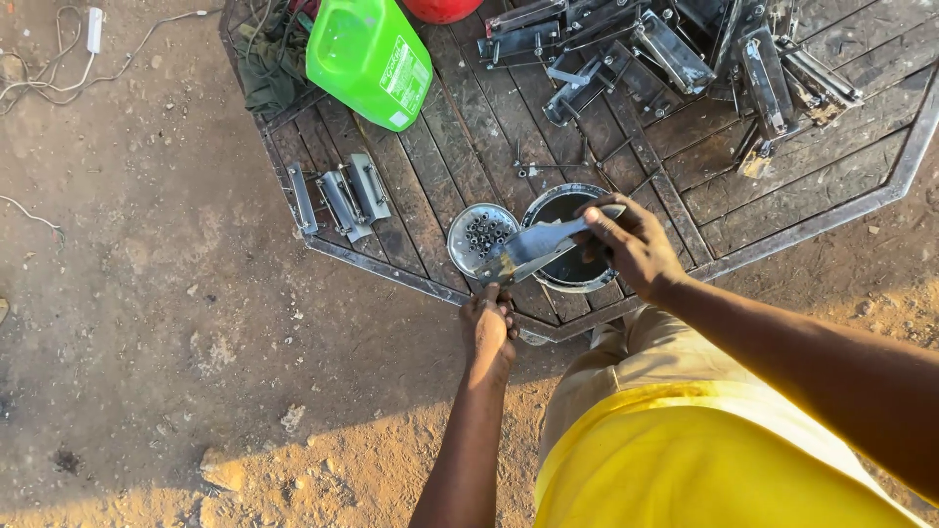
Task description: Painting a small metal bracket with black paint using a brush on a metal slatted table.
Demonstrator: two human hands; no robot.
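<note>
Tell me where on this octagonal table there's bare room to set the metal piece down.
Bare planks lie between the green jug and the small tin of bolts, and on the right between the dark can and the table rim. The top right is crowded with stacked metal brackets; three more brackets fill the left edge.

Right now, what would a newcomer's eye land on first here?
Probably the bright green jug lying at the far edge of the octagonal wooden table, and the yellow cloth at the bottom. Next, the flat metal piece held between the left hand and right hand over a dark tin, beside a dish of bolts.
</note>
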